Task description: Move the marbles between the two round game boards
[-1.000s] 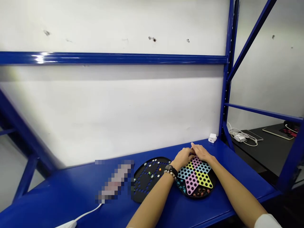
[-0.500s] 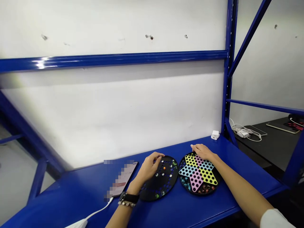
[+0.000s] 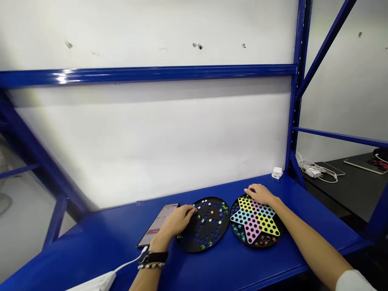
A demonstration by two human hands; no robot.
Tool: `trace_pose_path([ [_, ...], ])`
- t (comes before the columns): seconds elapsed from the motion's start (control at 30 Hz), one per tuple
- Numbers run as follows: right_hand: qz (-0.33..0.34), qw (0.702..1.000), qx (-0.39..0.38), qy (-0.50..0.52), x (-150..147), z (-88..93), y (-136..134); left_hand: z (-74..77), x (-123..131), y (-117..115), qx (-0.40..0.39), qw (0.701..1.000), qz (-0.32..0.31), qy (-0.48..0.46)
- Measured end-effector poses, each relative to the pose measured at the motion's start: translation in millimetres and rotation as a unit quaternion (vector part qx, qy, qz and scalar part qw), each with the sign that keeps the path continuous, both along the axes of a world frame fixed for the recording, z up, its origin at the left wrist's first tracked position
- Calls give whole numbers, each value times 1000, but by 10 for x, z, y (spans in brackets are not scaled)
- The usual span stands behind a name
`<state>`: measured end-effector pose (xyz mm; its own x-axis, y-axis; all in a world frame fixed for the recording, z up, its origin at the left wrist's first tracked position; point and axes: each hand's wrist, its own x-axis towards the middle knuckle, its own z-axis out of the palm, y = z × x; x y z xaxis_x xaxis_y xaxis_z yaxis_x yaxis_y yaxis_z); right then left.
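Two round game boards lie side by side on the blue shelf (image 3: 91, 246). The left one is a black board (image 3: 209, 232) full of holes, with several marbles scattered on it. The right one is a board with a coloured star (image 3: 256, 220) in yellow, pink and light blue, and marbles sit in its rim pockets. My left hand (image 3: 177, 221) rests on the left edge of the black board, fingers curled, next to a phone (image 3: 156, 226). My right hand (image 3: 260, 195) lies on the far edge of the star board, fingers bent down onto it.
A white cable and adapter (image 3: 100, 281) run from the phone to the front left. A small white charger (image 3: 277, 173) stands by the wall near the blue upright (image 3: 295, 113). To the right, a black table (image 3: 342, 190) holds cables and a tablet.
My left hand left the star board, crossed to the black board and slid on to its left edge by the phone. My right hand stayed on the star board.
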<state>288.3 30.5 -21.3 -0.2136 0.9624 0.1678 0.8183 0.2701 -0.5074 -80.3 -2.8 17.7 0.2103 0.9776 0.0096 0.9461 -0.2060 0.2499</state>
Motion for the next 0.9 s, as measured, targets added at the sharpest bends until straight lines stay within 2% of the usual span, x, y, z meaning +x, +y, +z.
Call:
trace_pose_path([
  [0.1,19,1000,1,13,5,-5,-2,9,10,-6,0,1000,-7,-14],
  [0.23,16,1000,2,13,6,-6,-1,52,21,-21,23,999,37,10],
  [0.37,16,1000,-1,15,-1,3,-5,30,57,-31,0,997,54,53],
  [0.63,18,1000,-4,21,-2,9,-14,-195,178,-8,54,997,-56,-6],
  [0.9,17,1000,-3,16,-1,4,-2,-259,139,52,37,996,-77,-37],
])
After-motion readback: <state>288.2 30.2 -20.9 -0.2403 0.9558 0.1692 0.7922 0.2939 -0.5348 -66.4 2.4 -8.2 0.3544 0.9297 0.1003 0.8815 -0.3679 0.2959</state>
